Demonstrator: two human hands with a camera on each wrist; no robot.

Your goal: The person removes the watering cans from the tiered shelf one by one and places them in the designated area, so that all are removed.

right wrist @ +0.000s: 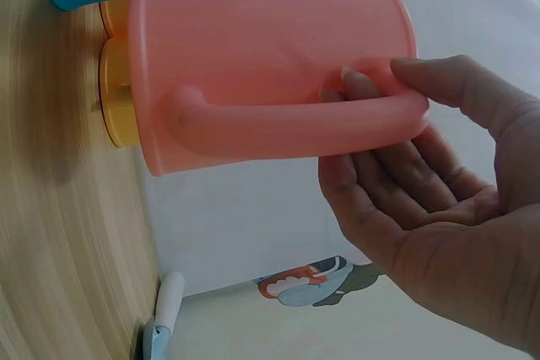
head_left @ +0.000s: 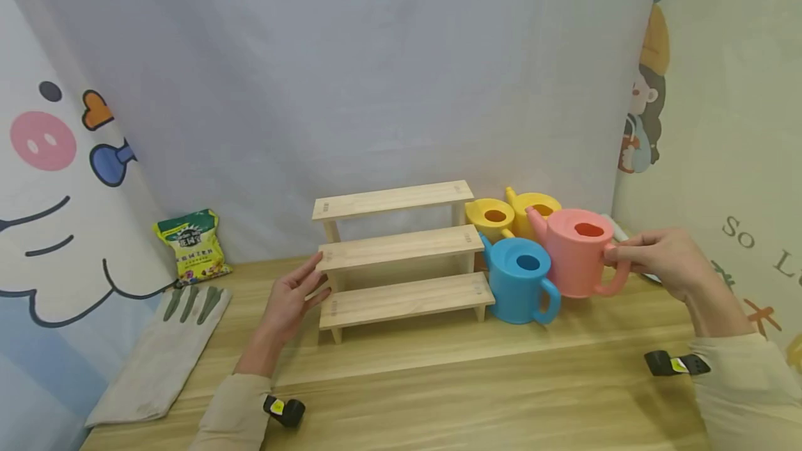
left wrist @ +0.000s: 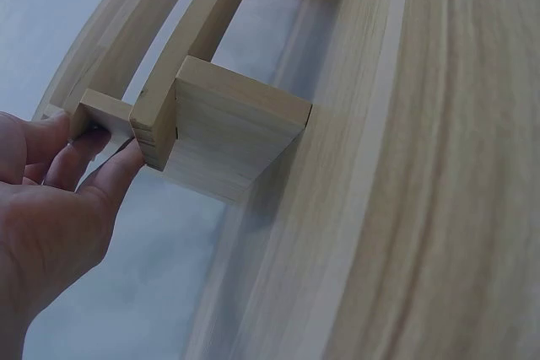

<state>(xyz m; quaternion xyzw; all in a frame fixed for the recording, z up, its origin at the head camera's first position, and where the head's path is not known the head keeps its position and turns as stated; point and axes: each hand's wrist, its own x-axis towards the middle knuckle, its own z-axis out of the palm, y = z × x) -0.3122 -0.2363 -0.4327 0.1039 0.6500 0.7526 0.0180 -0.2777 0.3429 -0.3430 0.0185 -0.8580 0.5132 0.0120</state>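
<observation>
My right hand point(head_left: 667, 263) grips the pink watering can point(head_left: 573, 266) by its handle, fingers through the loop and thumb near its top. The can is upright, its base just above the table in the right wrist view. A blue watering can point(head_left: 512, 292) stands beside it, overlapped by it in the head view. Two yellow watering cans point(head_left: 482, 228) are behind them, partly hidden. At the left end of a three-tier wooden stand point(head_left: 401, 248), my left hand point(head_left: 287, 305) holds the middle tier's end, thumb and fingers around its edge point(left wrist: 110, 111).
On the left, a yellow-green printed bag point(head_left: 194, 249) leans at the back, with a pale glove with green fingertips point(head_left: 159, 360) in front. A white-handled tool point(right wrist: 169, 301) lies behind the pink can. A grey curtain point(head_left: 401, 75) hangs along the table's back.
</observation>
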